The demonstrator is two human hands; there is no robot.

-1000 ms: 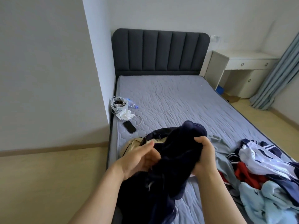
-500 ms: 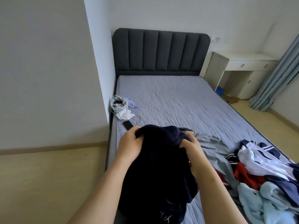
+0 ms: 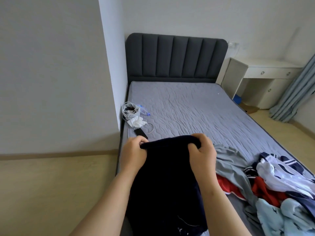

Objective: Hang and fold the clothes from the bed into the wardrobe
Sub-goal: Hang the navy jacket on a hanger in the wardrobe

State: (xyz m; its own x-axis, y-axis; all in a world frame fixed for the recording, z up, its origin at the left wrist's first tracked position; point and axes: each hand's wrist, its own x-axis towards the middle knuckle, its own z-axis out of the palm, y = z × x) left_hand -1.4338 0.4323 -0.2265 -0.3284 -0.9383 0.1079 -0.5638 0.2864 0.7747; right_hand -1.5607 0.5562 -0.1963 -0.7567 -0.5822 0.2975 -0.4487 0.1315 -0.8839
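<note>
A dark navy garment (image 3: pixel 163 184) hangs in front of me over the near left corner of the bed (image 3: pixel 196 113). My left hand (image 3: pixel 133 153) pinches its top edge at the left. My right hand (image 3: pixel 202 150) grips the same edge at the right, fingers curled over the cloth. A pile of clothes (image 3: pixel 276 193) lies on the bed's near right: a grey garment, red, white with navy stripes, and light blue pieces. The wardrobe is not in view.
On the bed's left edge lie a black phone (image 3: pixel 140 133) with a cable, a crumpled white tissue (image 3: pixel 137 121) and a small open bag (image 3: pixel 130 111). A white wall (image 3: pixel 51 82) stands at left. A white desk (image 3: pixel 265 77) and blue curtain (image 3: pixel 294 92) are far right.
Both hands went from bunching the navy garment to holding its top edge spread between them. The garment now hangs flatter and covers the tan item seen earlier.
</note>
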